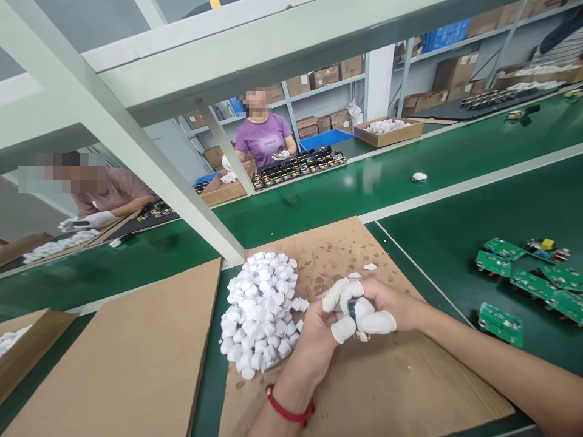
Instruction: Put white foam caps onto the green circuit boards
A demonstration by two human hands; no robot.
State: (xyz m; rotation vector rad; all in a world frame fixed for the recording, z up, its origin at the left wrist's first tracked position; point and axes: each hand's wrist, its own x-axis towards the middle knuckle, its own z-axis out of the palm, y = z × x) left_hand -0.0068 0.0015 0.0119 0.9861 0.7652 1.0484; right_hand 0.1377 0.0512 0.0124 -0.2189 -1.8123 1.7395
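Note:
Both my hands, with white covers on the fingertips, meet above a brown cardboard sheet (364, 394). Between them is a small circuit board (352, 308) with a white piece (364, 311) against it. My left hand (325, 321), with a red bracelet at its wrist, is closed on the board from the left. From the right, my right hand (382, 306) closes on the same board and white piece. Left of my hands a heap of white caps (264, 309) lies on the cardboard. A loose white bit (370, 267) lies beyond them.
Green circuit boards (501, 323) lie on the green table at the right. A slanted metal post (182, 188) stands at the left. Across the green belt (319, 206), two people (263, 136) handle parts behind rows of boards (300, 167) and cardboard boxes (389, 135).

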